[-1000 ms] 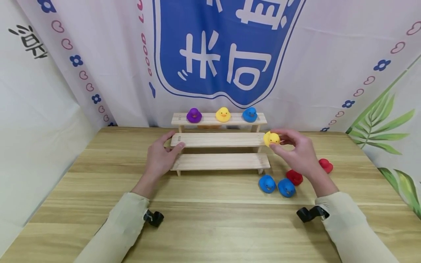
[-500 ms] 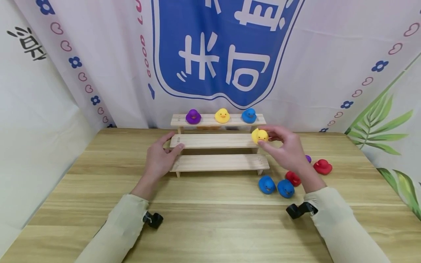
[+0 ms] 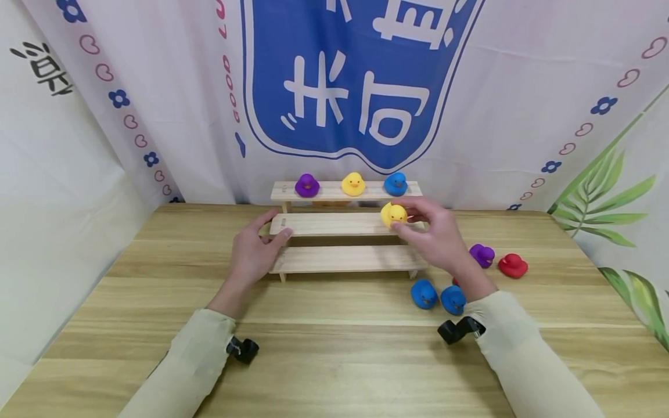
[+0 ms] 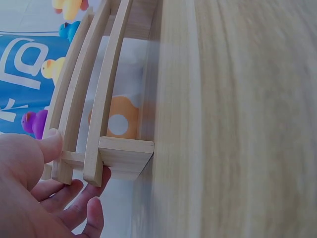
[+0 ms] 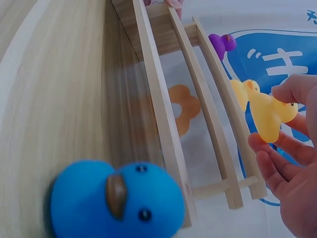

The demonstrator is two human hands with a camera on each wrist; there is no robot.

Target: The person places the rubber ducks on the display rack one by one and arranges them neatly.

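Note:
My right hand pinches a yellow rubber duck between thumb and fingers, at the right part of the middle tier. In the right wrist view that yellow duck appears just above the boards. My left hand grips the left end of the three-tier wooden shelf, thumb on top and fingers beneath, as the left wrist view shows. On the top tier sit a purple duck, another yellow duck and a blue duck.
Right of the shelf, on the wooden table, lie two blue ducks, a purple duck and a red duck. Another red duck is mostly hidden by the right wrist. A printed curtain hangs behind the shelf.
My right hand has carried the yellow duck leftward, from the middle tier's right end farther in over it. The purple duck on the table has come into view. My left hand stays at the shelf.

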